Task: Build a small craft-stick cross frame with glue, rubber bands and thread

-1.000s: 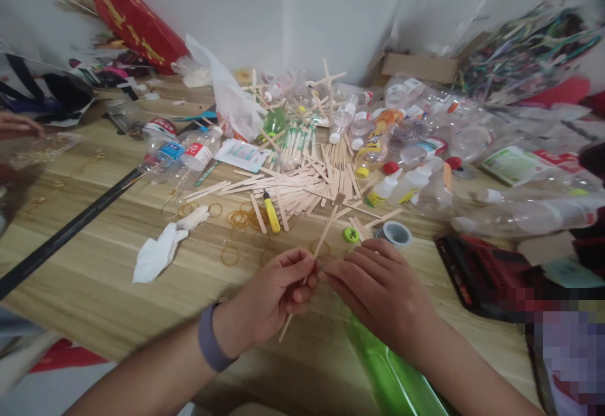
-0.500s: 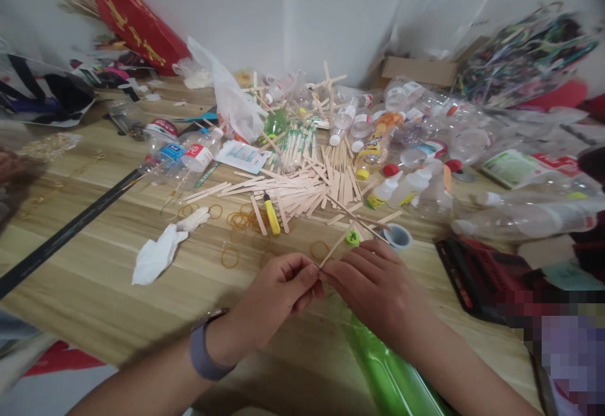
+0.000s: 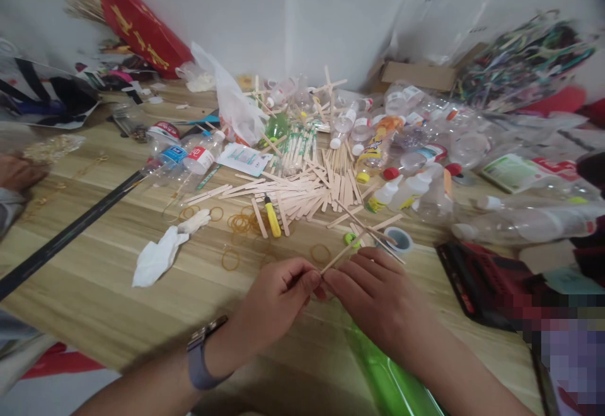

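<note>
My left hand (image 3: 278, 299), with a watch on its wrist, is closed in a pinch on a thin wooden stick (image 3: 339, 257). My right hand (image 3: 380, 290) meets it fingertip to fingertip, its fingers curled on the same stick. The stick slants up and away between the hands; its lower end is hidden by my fingers. More thin sticks (image 3: 366, 227) stick out just beyond my right knuckles, beside a small grey cup (image 3: 398, 239) and a lime-green cap (image 3: 351, 239). A green plastic bottle (image 3: 385, 365) lies below my right forearm.
Ahead lie a heap of flat craft sticks (image 3: 302, 189), rubber bands (image 3: 241, 222) and a yellow-handled tool (image 3: 272, 216). Plastic bottles (image 3: 423, 123) crowd the back right, near glue bottles (image 3: 385, 194). A white glove (image 3: 163, 252) lies left. Another person's hand (image 3: 19, 173) is at the left edge.
The stick shows longer between my fingertips and has tilted further right. Both hands stay together with slight shifts. The other person's hand has come further into view on the left.
</note>
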`<control>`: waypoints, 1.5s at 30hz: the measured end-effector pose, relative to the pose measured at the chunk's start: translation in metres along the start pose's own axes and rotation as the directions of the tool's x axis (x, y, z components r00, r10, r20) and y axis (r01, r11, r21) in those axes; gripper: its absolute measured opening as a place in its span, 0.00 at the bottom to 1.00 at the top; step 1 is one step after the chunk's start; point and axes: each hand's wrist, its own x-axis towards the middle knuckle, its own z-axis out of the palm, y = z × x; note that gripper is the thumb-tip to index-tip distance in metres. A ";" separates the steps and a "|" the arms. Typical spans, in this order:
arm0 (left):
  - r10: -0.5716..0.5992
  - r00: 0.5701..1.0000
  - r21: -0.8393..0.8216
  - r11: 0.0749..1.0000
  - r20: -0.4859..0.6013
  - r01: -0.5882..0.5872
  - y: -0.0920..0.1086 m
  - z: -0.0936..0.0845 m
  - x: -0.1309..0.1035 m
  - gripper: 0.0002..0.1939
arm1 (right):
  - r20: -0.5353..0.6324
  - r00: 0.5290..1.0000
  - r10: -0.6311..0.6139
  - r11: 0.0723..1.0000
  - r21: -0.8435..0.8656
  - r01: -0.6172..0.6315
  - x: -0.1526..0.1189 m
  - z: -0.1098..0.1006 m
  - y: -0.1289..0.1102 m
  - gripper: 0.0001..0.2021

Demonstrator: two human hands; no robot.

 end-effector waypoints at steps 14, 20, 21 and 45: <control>-0.132 0.970 -0.248 0.966 -0.206 0.079 0.002 -0.006 0.011 0.13 | 0.005 0.976 0.216 0.975 0.044 -0.216 -0.001 0.002 -0.004 0.10; -0.226 0.939 -0.450 0.888 -0.261 0.089 0.000 -0.006 0.016 0.11 | 0.195 0.958 0.212 0.968 0.095 -0.233 -0.006 0.000 -0.004 0.11; -0.244 0.934 -0.495 0.864 -0.261 0.087 -0.001 -0.006 0.017 0.11 | 0.207 0.952 0.225 0.964 0.098 -0.249 -0.007 0.000 -0.003 0.11; -0.060 0.998 -0.707 0.706 -0.011 0.035 0.009 -0.012 0.013 0.18 | 0.544 0.739 0.397 0.348 0.656 -0.670 0.002 0.002 0.011 0.11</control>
